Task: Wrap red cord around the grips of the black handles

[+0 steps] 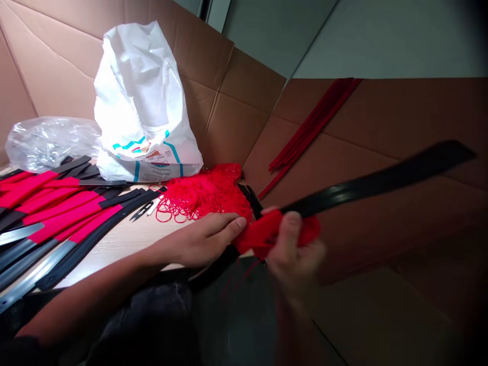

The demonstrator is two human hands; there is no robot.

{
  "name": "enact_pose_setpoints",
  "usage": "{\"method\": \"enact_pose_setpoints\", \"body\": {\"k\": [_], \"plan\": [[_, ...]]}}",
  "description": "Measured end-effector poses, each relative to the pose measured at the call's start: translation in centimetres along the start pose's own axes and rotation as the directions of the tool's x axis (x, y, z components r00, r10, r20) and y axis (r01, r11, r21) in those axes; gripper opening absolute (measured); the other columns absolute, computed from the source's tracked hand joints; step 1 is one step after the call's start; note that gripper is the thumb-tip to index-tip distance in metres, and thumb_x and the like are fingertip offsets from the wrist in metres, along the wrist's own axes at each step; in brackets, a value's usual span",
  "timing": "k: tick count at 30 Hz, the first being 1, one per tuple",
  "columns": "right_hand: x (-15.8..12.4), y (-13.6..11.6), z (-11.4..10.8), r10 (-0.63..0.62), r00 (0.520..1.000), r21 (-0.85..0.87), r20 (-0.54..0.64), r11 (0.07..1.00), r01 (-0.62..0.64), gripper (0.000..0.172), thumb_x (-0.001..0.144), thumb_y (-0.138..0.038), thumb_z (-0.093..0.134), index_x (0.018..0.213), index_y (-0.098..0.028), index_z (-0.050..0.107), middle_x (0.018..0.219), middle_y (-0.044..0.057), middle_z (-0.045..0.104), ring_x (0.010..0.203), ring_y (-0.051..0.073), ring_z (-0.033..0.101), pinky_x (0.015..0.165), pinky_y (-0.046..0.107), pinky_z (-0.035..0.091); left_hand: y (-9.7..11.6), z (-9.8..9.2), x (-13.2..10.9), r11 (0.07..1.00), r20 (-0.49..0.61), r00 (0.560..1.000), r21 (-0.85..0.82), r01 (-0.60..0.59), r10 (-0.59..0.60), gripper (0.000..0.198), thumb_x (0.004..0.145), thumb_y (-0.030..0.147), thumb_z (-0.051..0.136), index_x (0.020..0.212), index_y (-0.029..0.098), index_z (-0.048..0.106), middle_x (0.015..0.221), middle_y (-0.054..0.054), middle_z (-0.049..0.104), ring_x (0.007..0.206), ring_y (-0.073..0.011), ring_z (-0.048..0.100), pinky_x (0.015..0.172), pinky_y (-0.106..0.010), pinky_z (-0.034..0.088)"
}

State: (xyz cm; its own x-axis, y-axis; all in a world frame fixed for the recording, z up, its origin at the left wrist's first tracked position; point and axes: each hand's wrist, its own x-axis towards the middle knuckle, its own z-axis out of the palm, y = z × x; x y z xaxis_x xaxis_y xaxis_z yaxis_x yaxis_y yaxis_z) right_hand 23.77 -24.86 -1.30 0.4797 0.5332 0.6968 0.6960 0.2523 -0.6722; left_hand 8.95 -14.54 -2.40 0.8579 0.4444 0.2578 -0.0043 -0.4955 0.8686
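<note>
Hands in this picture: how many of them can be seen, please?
2: the left hand is at the left end of the red fabric; the right hand grips it beside the black strip.

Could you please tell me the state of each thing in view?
Left hand, at the red fabric, grip unclear
Right hand, closed on the red fabric, blurred
Red fabric, gathered at the black strip
Black strip, slightly curved
White bag, upright, open at the top
Clear plastic bag, crumpled
Red thread, heaped in loose loops
Red-and-black strips, piled, overlapping
Thread snips, lying on the table
Red strips, slanting against the cardboard
</note>
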Motion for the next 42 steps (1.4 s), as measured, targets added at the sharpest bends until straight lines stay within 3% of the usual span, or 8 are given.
{"method": "enact_pose_setpoints", "body": {"k": [10,17,22,25,29,33,37,42], "plan": [[2.4,3.0,9.8,-0.012,0.914,0.297,0.406,0.947,-0.12,0.045,0.109,-0.052,0.059,0.08,-0.019,0.071,0.058,-0.004,0.041,0.052,0.012,0.04,0.051,0.03,0.031,-5.4,-2.6,-2.9,0.921,-0.441,0.863,-0.383,0.068,-0.247,0.058,0.105,0.071,0.048,0.075,0.021,0.052,0.068,0.003,0.046,0.061,-0.0124,0.039,0.053,-0.026,0.03],[3.8,3.0,9.9,-0.099,0.783,0.398,0.615,0.895,-0.2,0.031,0.101,-0.053,0.072,0.108,-0.024,0.081,0.069,-0.002,0.052,0.057,0.012,0.04,0.053,0.029,0.032,-7.5,-3.3,-4.4,0.766,-0.323,0.835,-0.621,0.17,-0.446,0.064,0.099,0.078,0.053,0.071,0.021,0.052,0.062,0.003,0.046,0.055,-0.0103,0.038,0.049,-0.023,0.027],[4.6,2.5,11.3,-0.114,0.769,0.406,0.63,0.892,-0.201,0.038,0.099,-0.058,0.072,0.085,-0.024,0.073,0.06,-0.004,0.043,0.053,0.013,0.039,0.052,0.03,0.037,-7.1,-4.2,-4.2,0.476,0.166,0.936,-0.825,0.305,-0.312,0.061,0.095,0.076,0.054,0.067,0.025,0.037,0.049,0.01,0.022,0.039,-0.0078,0.013,0.04,-0.028,0.007],[4.3,2.8,12.3,-0.113,0.821,0.356,0.56,0.927,-0.115,0.042,0.1,-0.057,0.071,0.076,-0.023,0.063,0.066,-0.001,0.054,0.061,0.015,0.051,0.057,0.031,0.043,-6.8,-3.9,-3.8,0.751,-0.115,0.942,-0.638,0.172,-0.314,0.049,0.101,0.071,0.052,0.081,0.026,0.047,0.061,0.005,0.047,0.048,-0.013,0.04,0.046,-0.027,0.029],[4.1,3.2,12.8,-0.108,0.82,0.292,0.562,0.953,-0.075,0.035,0.101,-0.048,0.073,0.078,-0.022,0.064,0.069,-0.002,0.058,0.063,0.014,0.054,0.057,0.029,0.042,-7.1,-2.8,-4.0,0.99,-0.64,0.756,-0.066,0.127,-0.139,0.033,0.11,0.051,0.046,0.088,0.027,0.049,0.078,0.0,0.059,0.069,-0.0189,0.052,0.066,-0.034,0.037],[4.4,3.3,12.8,-0.163,0.751,0.458,0.64,0.865,-0.203,0.029,0.097,-0.052,0.077,0.097,-0.023,0.073,0.067,-0.005,0.05,0.058,0.012,0.044,0.055,0.027,0.038,-7.6,-2.7,-5.3,0.961,-0.625,0.731,-0.205,0.187,-0.275,0.047,0.11,0.056,0.04,0.076,0.025,0.049,0.072,-0.001,0.054,0.067,-0.0183,0.047,0.064,-0.034,0.033],[4.3,2.6,12.9,-0.19,0.752,0.516,0.631,0.826,-0.225,0.032,0.092,-0.051,0.083,0.087,-0.021,0.072,0.062,-0.006,0.046,0.053,0.01,0.038,0.05,0.026,0.031,-7.2,-3.0,-6.0,0.766,-0.24,0.858,-0.596,0.239,-0.455,0.056,0.103,0.074,0.04,0.079,0.025,0.053,0.064,0.003,0.041,0.056,-0.0158,0.035,0.053,-0.03,0.027],[3.7,1.3,12.8,-0.134,0.785,0.413,0.605,0.895,-0.166,0.041,0.093,-0.048,0.082,0.071,-0.02,0.063,0.063,-0.004,0.049,0.058,0.011,0.044,0.053,0.027,0.035,-6.3,-2.7,-5.8,0.984,-0.628,0.762,-0.164,0.068,-0.158,0.042,0.106,0.063,0.053,0.087,0.025,0.053,0.077,0.0,0.056,0.07,-0.0169,0.049,0.065,-0.03,0.037]]}}
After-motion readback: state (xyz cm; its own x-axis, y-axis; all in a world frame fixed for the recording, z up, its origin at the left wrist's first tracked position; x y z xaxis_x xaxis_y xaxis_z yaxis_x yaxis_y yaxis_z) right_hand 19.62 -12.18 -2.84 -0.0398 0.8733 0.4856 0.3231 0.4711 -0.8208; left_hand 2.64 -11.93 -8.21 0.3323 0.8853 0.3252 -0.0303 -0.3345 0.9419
